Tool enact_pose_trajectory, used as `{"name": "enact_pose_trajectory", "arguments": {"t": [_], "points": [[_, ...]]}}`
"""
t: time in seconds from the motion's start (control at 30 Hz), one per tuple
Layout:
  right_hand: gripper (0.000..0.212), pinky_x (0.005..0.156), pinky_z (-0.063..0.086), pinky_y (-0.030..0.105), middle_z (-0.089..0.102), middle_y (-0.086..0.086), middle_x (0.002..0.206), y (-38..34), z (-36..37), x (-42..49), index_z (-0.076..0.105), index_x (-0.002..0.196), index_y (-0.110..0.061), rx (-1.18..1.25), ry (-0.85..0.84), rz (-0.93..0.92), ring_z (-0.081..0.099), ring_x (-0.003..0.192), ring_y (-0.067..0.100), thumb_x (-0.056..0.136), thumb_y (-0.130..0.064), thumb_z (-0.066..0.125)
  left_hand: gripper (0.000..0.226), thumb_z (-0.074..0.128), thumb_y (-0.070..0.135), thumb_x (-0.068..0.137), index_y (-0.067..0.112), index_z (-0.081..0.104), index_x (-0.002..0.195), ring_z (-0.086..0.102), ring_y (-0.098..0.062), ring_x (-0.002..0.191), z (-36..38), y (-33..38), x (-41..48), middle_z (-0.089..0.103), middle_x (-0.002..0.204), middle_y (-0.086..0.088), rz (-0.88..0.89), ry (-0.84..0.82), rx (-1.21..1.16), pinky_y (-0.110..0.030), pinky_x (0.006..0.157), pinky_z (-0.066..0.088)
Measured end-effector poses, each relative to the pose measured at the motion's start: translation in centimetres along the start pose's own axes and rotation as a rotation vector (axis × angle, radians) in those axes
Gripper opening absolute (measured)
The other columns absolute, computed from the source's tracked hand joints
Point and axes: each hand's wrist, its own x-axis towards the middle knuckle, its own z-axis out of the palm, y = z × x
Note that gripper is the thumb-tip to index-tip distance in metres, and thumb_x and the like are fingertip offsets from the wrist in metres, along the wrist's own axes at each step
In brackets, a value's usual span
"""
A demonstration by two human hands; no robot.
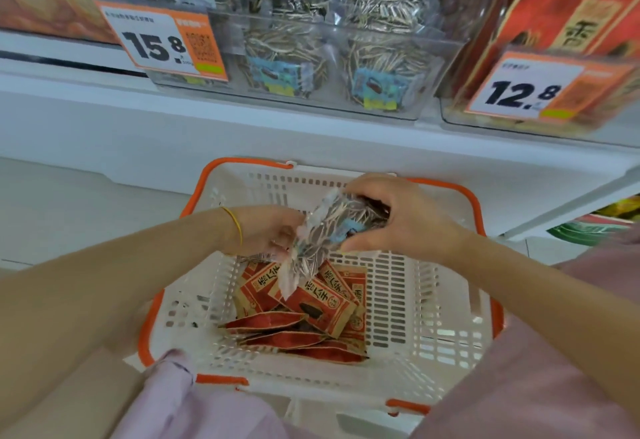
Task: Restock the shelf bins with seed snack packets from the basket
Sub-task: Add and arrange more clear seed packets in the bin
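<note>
I see my left hand (pixel 273 230) and right hand (pixel 401 217) both gripping one clear seed packet (pixel 332 227). Beneath them, the basket (pixel 415 317) holds overlapping red packets (pixel 311 303), too piled to count.

Head-worn wide-angle view, looking forward and down at close range. The basket (pixel 408 300) lies directly below; the shelf bins (pixel 332 57) cross the top.
</note>
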Motion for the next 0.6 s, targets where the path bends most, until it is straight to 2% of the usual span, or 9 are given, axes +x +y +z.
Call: {"name": "enact_pose_trajectory", "arguments": {"t": [0.07,0.13,0.17,0.23,0.27,0.33,0.4,0.5,0.6], "points": [[0.045,0.065,0.047,0.013,0.062,-0.009,0.093,0.8,-0.6,0.2,0.060,0.108,-0.019,0.073,0.044,0.169,0.059,0.077,0.001,0.069,-0.029,0.081,0.019,0.064,0.023,0.069,0.009,0.060,0.082,0.048,-0.020,0.074,-0.5,0.7,-0.2,0.062,0.079,-0.003,0.016,0.083,-0.015,-0.029,0.074,0.040],[0.034,0.059,0.049,0.009,0.067,-0.007,0.091,1.8,-1.0,0.3,0.060,0.104,-0.017,0.284,0.107,0.316,0.064,0.072,-0.002,0.075,-0.024,0.076,0.028,0.066,0.014,0.082,0.002,0.062,0.107,0.056,-0.022,0.094,-1.1,1.2,-0.2,0.066,0.102,-0.007,0.039,0.155,-0.036,-0.032,0.087,0.042],[0.031,0.063,0.054,0.015,0.070,-0.002,0.094,2.3,-1.2,0.3,0.060,0.103,-0.015,0.411,0.134,0.377,0.067,0.074,0.002,0.076,-0.022,0.075,0.040,0.064,0.010,0.085,-0.003,0.054,0.121,0.054,-0.023,0.104,-1.3,1.3,-0.1,0.061,0.114,-0.011,0.045,0.197,-0.056,-0.034,0.096,0.040],[0.037,0.073,0.058,0.030,0.072,0.008,0.100,3.1,-1.0,0.4,0.060,0.107,-0.009,0.606,0.146,0.473,0.071,0.084,0.017,0.075,-0.021,0.074,0.048,0.060,0.005,0.086,-0.004,0.044,0.130,0.051,-0.023,0.107,-1.4,1.1,-0.1,0.057,0.118,-0.014,0.057,0.226,-0.092,-0.036,0.103,0.037],[0.045,0.075,0.058,0.033,0.072,0.010,0.102,3.2,-0.8,0.4,0.059,0.111,-0.007,0.678,0.134,0.504,0.071,0.088,0.022,0.071,-0.022,0.074,0.044,0.058,0.003,0.087,-0.003,0.046,0.128,0.051,-0.024,0.103,-1.4,0.9,0.0,0.057,0.114,-0.015,0.061,0.219,-0.118,-0.035,0.101,0.040],[0.057,0.077,0.057,0.036,0.071,0.014,0.105,3.1,-0.2,0.6,0.056,0.116,-0.004,0.812,0.098,0.536,0.070,0.092,0.027,0.066,-0.024,0.072,0.028,0.053,-0.001,0.089,0.002,0.050,0.117,0.057,-0.022,0.091,-1.1,0.7,-0.2,0.060,0.104,-0.015,0.070,0.203,-0.178,-0.027,0.085,0.051],[0.047,0.075,0.058,0.035,0.070,0.014,0.106,2.8,0.5,0.7,0.055,0.117,-0.006,0.946,0.071,0.541,0.070,0.091,0.026,0.073,-0.018,0.069,0.020,0.051,-0.002,0.090,0.008,0.051,0.107,0.062,-0.021,0.082,-0.9,0.8,-0.5,0.063,0.099,-0.014,0.077,0.187,-0.256,-0.026,0.071,0.056],[0.032,0.076,0.059,0.037,0.070,0.013,0.107,2.5,1.2,1.0,0.056,0.115,-0.010,1.121,0.053,0.556,0.070,0.092,0.025,0.084,-0.010,0.061,0.023,0.052,0.001,0.090,0.010,0.049,0.111,0.063,-0.021,0.078,-0.6,1.0,-0.9,0.065,0.097,-0.014,0.087,0.198,-0.290,-0.031,0.066,0.057],[0.040,0.088,0.053,0.049,0.064,0.019,0.120,2.5,1.6,1.5,0.050,0.129,-0.005,1.269,0.058,0.563,0.063,0.109,0.033,0.089,-0.009,0.056,0.033,0.053,0.003,0.091,0.004,0.043,0.123,0.057,-0.024,0.084,-0.2,1.2,-1.1,0.059,0.101,-0.017,0.094,0.235,-0.264,-0.031,0.068,0.057]]}}
